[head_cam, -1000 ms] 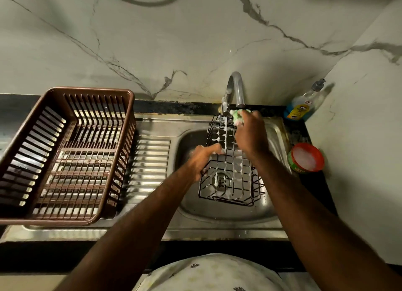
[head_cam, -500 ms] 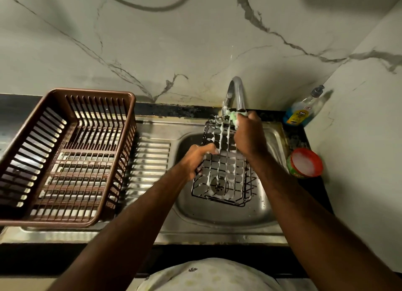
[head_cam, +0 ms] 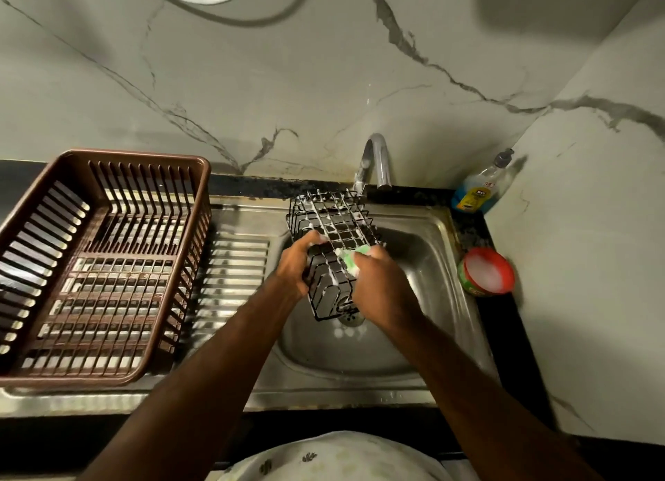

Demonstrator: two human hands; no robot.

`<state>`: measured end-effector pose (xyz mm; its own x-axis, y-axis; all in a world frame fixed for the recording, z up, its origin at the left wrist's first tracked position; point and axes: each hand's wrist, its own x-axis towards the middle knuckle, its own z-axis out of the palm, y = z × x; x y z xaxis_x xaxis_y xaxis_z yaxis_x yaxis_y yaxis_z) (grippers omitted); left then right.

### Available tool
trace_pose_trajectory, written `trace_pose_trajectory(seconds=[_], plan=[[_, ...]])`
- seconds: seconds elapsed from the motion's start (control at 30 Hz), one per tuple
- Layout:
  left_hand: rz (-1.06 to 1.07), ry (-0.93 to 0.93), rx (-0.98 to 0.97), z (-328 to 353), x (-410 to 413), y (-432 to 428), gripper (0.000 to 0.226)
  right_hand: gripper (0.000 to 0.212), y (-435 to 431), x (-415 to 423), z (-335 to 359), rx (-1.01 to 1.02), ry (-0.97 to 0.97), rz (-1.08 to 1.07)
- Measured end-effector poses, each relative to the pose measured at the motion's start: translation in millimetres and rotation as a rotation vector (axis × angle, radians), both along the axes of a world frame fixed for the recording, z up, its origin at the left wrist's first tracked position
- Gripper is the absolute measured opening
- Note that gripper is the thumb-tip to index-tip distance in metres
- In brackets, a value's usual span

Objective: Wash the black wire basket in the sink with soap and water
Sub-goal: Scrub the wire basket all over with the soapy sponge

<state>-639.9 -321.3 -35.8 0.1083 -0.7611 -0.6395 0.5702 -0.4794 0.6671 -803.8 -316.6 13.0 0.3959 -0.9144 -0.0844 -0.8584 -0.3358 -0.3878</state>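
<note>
No text can be read for sure. The bottle (head_cam: pixel 476 189) at the right of the frame has a yellow label with a dark badge, but its letters are too blurred. The print on the side of the tub (head_cam: pixel 467 281) below it is too small.

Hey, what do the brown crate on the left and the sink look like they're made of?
Brown crate: probably moulded plastic, slightly glossy, judging by its thick even slats and rounded rim. Sink: apparently stainless steel, shiny, with bright reflections and pressed draining ridges.
</note>
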Motion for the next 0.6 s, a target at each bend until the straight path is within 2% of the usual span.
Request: trace_pose_trajectory(seconds=[0.1, 0.13, 0.23, 0.33, 0.43, 0.53, 0.6], plan=[[-0.014, 0.019, -0.013, 1.9, -1.6, 1.1, 0.038, 0.045, 5.1, -13.4, 0.0, -0.034, -0.034, -0.096], [-0.032, 0.001, -0.016, 5.0, -3.6, 1.9, 0.038, 0.042, 6.0, -17.1, 0.9, -0.06, -0.045, -0.127], [-0.059, -0.074, -0.059, 20.2, -7.5, 2.4, 0.015, 0.041, -3.0, -21.0, 6.6, -0.132, -0.083, -0.197], [-0.09, -0.122, -0.071, 26.0, -10.3, 6.5, 0.005, 0.042, -19.5, -15.9, 9.8, -0.203, -0.077, -0.214], [-0.176, -0.108, -0.065, 18.6, -13.2, 9.6, 0.023, 0.043, -37.5, -10.7, 7.9, -0.247, -0.054, -0.227], [-0.323, -0.208, -0.089, 15.3, -17.3, 16.0, 0.034, 0.049, -60.8, -9.4, 5.1, -0.265, -0.046, -0.262], [-0.378, -0.208, -0.083, 17.1, -18.2, 19.7, 0.036, 0.052, -73.5, -8.1, 5.7, -0.257, -0.073, -0.279]])
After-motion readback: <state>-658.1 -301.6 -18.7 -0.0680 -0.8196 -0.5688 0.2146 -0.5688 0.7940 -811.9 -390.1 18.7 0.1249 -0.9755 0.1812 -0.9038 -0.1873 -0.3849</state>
